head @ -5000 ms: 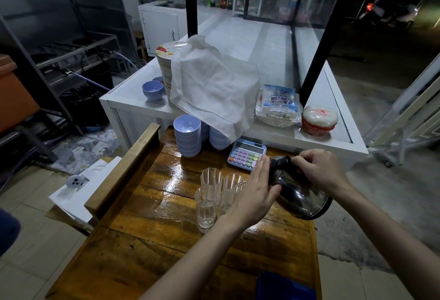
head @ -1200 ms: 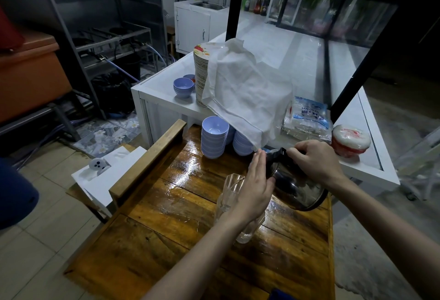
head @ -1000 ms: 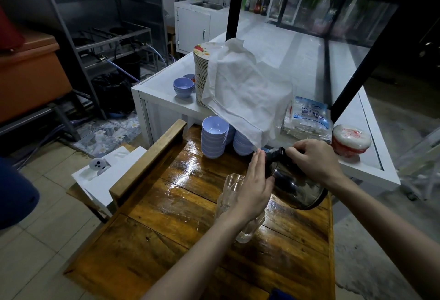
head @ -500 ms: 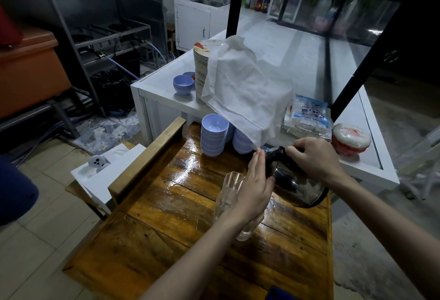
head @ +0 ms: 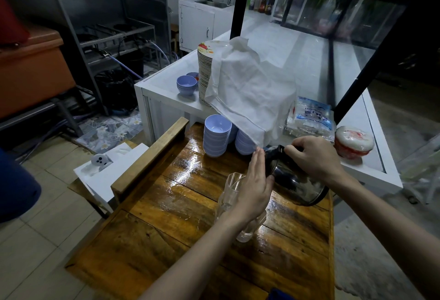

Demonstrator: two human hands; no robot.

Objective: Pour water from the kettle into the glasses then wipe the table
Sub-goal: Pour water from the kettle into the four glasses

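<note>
A shiny dark steel kettle [head: 294,186] hangs tilted over the wet wooden table [head: 181,216], spout end toward the left. My right hand [head: 314,159] is closed around its black handle on top. My left hand [head: 254,185] lies flat, fingers straight, against the kettle's left side. Clear ribbed glasses [head: 232,182] stand bunched together right under and behind that hand, which hides most of them; a glass base [head: 246,232] shows below my wrist. Whether water is flowing is hidden.
Two stacks of lilac bowls [head: 216,135] stand at the table's far end. Behind them is a white counter [head: 166,92] with a plate stack under a white cloth [head: 247,95], plastic packets [head: 312,119] and a red-white tub [head: 353,142]. A raised wooden rail [head: 152,157] borders the table's left side. Something blue [head: 278,295] lies at the near edge.
Since five seconds ago the kettle sits closer over the glasses and my left hand covers them. Over the last second both hands and the kettle stay almost still.
</note>
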